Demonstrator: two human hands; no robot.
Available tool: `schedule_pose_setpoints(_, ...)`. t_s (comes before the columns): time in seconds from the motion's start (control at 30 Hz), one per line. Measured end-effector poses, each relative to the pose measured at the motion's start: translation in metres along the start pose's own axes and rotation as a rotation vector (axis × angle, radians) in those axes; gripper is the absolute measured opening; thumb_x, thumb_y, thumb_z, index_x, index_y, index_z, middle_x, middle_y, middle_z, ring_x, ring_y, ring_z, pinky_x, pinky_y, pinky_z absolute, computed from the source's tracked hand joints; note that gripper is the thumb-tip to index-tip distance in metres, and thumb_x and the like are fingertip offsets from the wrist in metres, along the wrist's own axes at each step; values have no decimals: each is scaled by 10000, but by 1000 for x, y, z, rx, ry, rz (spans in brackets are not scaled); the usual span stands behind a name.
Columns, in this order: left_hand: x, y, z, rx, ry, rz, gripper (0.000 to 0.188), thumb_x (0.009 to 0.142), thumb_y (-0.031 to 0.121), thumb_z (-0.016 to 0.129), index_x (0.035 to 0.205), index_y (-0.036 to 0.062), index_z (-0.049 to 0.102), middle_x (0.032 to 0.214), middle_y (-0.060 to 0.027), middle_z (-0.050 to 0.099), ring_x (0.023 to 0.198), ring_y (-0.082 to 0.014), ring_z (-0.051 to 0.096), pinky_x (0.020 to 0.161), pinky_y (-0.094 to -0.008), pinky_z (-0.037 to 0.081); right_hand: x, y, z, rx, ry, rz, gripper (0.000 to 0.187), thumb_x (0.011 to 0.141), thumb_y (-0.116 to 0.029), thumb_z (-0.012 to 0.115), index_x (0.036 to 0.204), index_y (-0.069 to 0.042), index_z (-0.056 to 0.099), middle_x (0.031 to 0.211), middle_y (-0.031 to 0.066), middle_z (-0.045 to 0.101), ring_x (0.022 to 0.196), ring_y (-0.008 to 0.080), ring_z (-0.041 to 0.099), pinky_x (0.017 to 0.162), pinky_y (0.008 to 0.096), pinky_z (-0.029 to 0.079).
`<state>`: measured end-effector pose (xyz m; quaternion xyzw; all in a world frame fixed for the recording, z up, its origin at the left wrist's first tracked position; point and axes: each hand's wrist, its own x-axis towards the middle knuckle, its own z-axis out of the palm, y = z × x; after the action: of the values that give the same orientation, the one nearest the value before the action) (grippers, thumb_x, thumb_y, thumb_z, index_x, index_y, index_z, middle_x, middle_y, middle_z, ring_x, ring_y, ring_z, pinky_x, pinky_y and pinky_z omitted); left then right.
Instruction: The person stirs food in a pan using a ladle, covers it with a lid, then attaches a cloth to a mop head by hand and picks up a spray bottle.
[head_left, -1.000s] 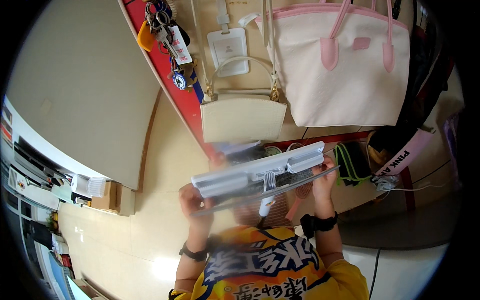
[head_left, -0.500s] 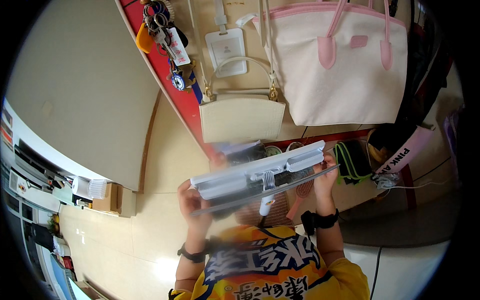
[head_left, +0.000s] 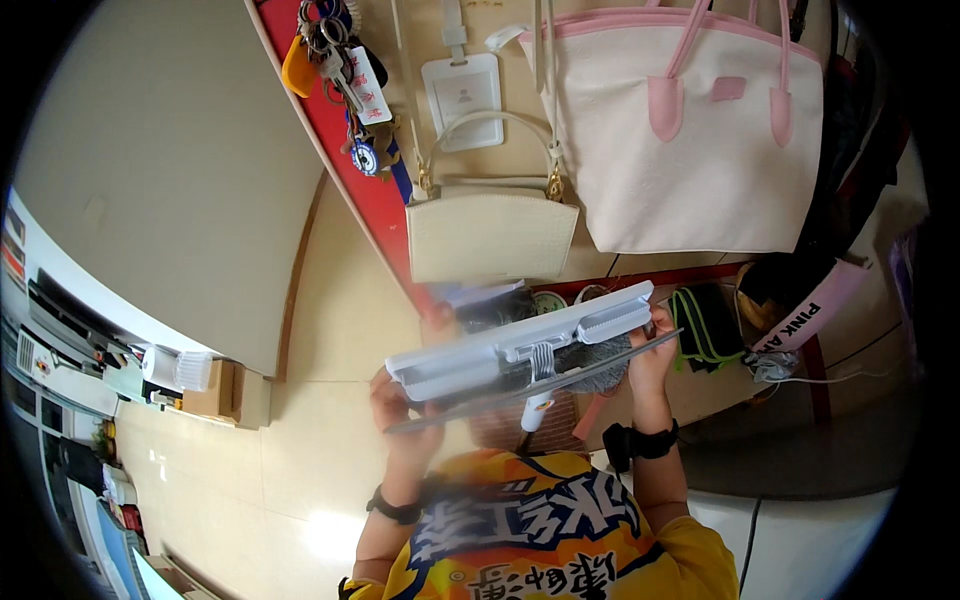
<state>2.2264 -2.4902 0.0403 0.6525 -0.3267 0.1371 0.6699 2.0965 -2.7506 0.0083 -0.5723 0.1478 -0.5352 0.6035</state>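
Note:
A white flat mop head (head_left: 460, 354) stretches across between my two hands, tilted up toward the right. Its ribbed neck leads down to a white handle piece (head_left: 536, 408) and a dark pole. Below the white bar runs a thin grey sheet-like edge (head_left: 500, 397), and grey fluffy material (head_left: 598, 366) shows between the two. My left hand (head_left: 400, 410) closes on the left end, partly blurred, with fingers on bar and edge. My right hand (head_left: 656, 348) grips the right end, fingers curled around it.
Beyond my hands are a cream handbag (head_left: 492, 235), a white-and-pink tote bag (head_left: 690, 170), a card holder (head_left: 465, 100) and a bunch of keys (head_left: 340, 75). Right of the mop lies a black-and-green cloth (head_left: 704, 325). A cardboard box (head_left: 212, 390) stands far left.
The mop head stays between both hands, its left end shifted slightly right. More grey fluffy material shows near the right end. My left hand and wrist have moved a little right.

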Motion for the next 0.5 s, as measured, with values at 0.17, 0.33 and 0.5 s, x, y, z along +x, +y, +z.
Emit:
schedule_pose_setpoints(0.17,-2,-6,0,-44,0,-36,228,772,47,533,903,41,347,982,-91,424,817,-113,446,717,-238,381,1,3,-4,-37,-18,-13,204,708,-18,608,841,-46,455,833,13,493,794,88,472,735,216,366)
schedule_pose_setpoints(0.33,-2,-3,-5,-9,-7,-125,181,786,26,503,881,52,352,895,-62,443,767,-101,450,699,-229,380,3,-2,1,-69,15,-32,192,705,-20,609,804,-53,447,793,2,485,754,77,460,689,206,368)
schedule_pose_setpoints(0.5,4,-3,-3,-27,-6,-141,166,790,29,495,848,64,344,855,-45,430,760,-91,433,696,-223,369,3,-2,-1,-104,28,-40,186,702,-33,617,771,-53,446,772,-3,478,733,75,450,655,205,375)
